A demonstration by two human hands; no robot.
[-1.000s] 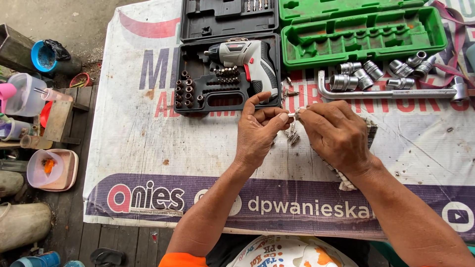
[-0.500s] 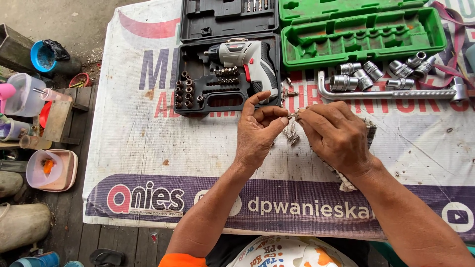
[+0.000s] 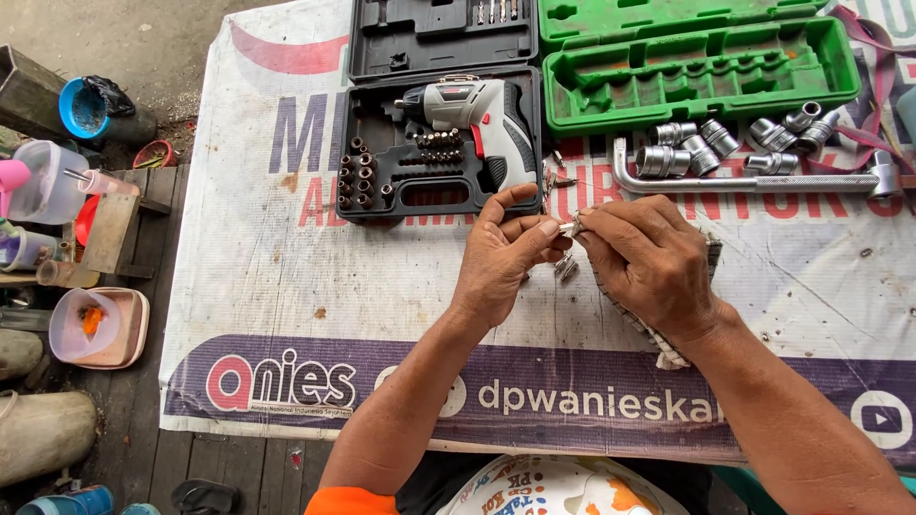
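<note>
My left hand (image 3: 503, 256) and my right hand (image 3: 651, 264) meet over the white banner-covered table (image 3: 286, 267). Together the fingertips pinch a small metal bit (image 3: 569, 227). Under my right hand lies a checked cloth (image 3: 668, 351), partly hidden by the palm. A couple of loose metal bits (image 3: 567, 268) lie on the banner just below the fingertips. Directly behind my left hand stands an open black case (image 3: 382, 143) holding a grey cordless screwdriver (image 3: 477, 114) and rows of bits.
An open green socket case (image 3: 687, 72) sits at the back right, with several chrome sockets (image 3: 716, 143) and a long L-shaped wrench (image 3: 763, 181) in front of it. Plastic containers (image 3: 57, 191) and a pink tub (image 3: 95, 329) stand on the wooden floor at left.
Both hands stay together over the same spot; the fingers shift only slightly around the small bit.
</note>
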